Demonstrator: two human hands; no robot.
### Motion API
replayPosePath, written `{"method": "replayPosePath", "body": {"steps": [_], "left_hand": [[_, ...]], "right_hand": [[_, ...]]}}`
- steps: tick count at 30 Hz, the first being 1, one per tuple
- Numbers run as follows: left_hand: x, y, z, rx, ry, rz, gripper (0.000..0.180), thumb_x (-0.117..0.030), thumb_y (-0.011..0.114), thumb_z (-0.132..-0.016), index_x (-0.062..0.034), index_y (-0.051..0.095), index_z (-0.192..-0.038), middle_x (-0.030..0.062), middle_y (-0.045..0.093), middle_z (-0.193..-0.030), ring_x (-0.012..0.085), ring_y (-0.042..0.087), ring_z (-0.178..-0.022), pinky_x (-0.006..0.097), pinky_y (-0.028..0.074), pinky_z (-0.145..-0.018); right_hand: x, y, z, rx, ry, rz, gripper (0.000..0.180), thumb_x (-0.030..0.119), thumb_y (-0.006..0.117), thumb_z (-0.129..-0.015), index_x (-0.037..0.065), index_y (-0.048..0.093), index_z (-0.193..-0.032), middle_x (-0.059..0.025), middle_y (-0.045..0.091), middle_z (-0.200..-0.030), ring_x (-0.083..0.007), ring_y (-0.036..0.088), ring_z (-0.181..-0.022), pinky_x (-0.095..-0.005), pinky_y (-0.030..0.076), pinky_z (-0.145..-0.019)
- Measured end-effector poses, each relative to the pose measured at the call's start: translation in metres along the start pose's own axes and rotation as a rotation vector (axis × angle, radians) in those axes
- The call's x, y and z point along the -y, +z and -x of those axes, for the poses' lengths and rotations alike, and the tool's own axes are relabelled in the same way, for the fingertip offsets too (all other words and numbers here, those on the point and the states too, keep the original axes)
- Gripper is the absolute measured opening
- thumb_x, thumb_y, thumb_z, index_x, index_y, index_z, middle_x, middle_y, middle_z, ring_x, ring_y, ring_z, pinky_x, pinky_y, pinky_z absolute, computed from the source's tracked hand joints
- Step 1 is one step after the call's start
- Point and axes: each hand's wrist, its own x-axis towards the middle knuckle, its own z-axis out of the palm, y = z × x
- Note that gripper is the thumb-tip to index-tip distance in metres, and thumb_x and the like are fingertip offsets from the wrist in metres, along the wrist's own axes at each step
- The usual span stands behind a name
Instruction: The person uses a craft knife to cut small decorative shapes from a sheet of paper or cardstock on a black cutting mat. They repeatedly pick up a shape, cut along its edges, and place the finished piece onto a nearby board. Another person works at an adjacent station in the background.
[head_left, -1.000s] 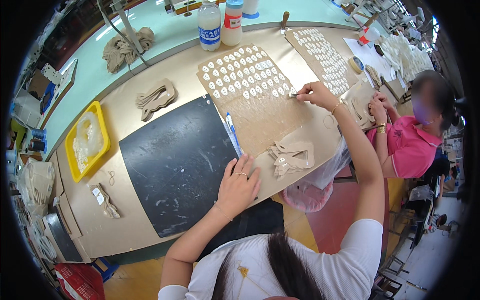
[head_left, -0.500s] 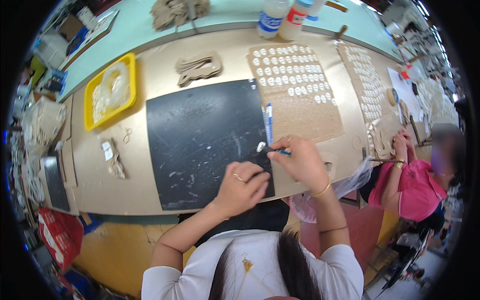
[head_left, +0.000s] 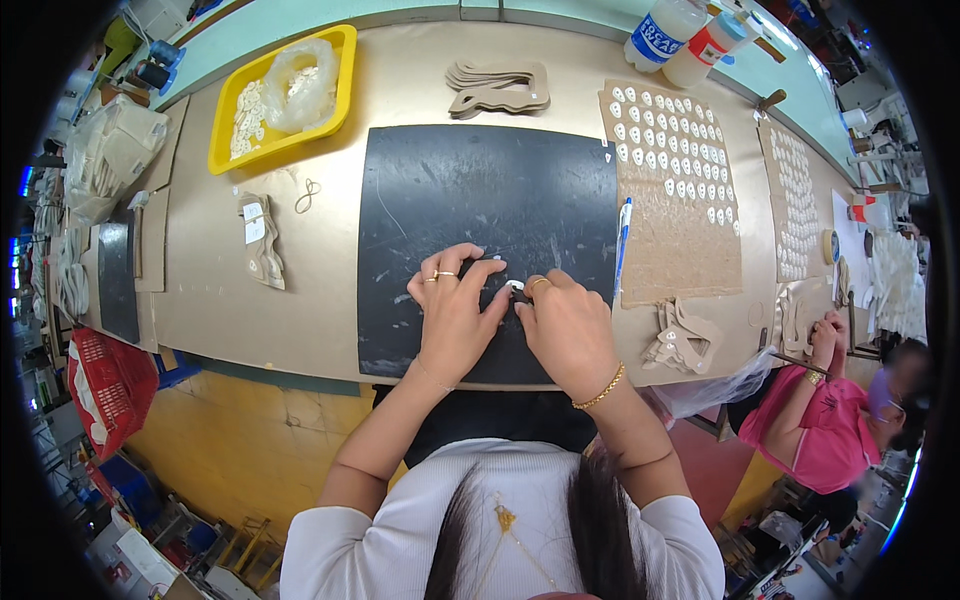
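Observation:
Both my hands meet over the black mat [head_left: 430, 190], around a small white oval piece [head_left: 516, 286]. My right hand [head_left: 568, 335] has its thumb and index finger curled in at the piece's right side, pinching it. My left hand [head_left: 455, 305] comes from the other side with its fingers apart; its thumb tip is close to the piece. A tiny white scrap [head_left: 498, 258] lies by the left index fingertip. Right of the mat, a brown board [head_left: 680, 255] carries rows of similar white pieces. Along the mat's right edge lies a blue and white pen [head_left: 623, 245].
A yellow tray [head_left: 350, 75] with white pieces stands at the far left. Beige cut-outs [head_left: 500, 88] are stacked behind the mat, others [head_left: 682, 338] near the right front edge. Two bottles [head_left: 665, 35] stand at the back. A co-worker in pink [head_left: 815, 425] sits at right.
My view has shifted, so the table sits further right in it. The blue-green tool my right hand held no longer shows. My left hand has opened out, and both hands have closed in around the white piece.

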Motion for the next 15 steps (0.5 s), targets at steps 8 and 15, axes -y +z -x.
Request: {"method": "replayPosePath", "body": {"steps": [8, 15], "left_hand": [[0.000, -0.007, -0.003, 0.033, -0.018, 0.046, 0.024, -0.017, 0.076, -0.086, -0.0115, 0.072, -0.109, 0.0066, 0.056, -0.125, 0.0275, 0.045, -0.122, 0.044, 0.026, -0.102], [0.006, -0.007, -0.003, -0.021, 0.028, 0.077, 0.014, -0.017, 0.070, -0.090, -0.0107, 0.074, -0.102, 0.0032, 0.061, -0.117, 0.0246, 0.049, -0.116, 0.043, 0.028, -0.100]], "right_hand": [[-0.025, -0.056, -0.013, -0.207, -0.054, -0.167, 0.026, 0.020, 0.070, -0.092, -0.001, 0.067, -0.108, -0.0204, 0.068, -0.100, -0.0363, 0.069, -0.093, -0.0418, 0.054, -0.081], [-0.043, -0.056, -0.120, -0.380, -0.071, -0.262, 0.030, 0.023, 0.067, -0.096, -0.002, 0.066, -0.113, -0.0183, 0.069, -0.106, -0.0348, 0.068, -0.093, -0.0408, 0.053, -0.081]]}}
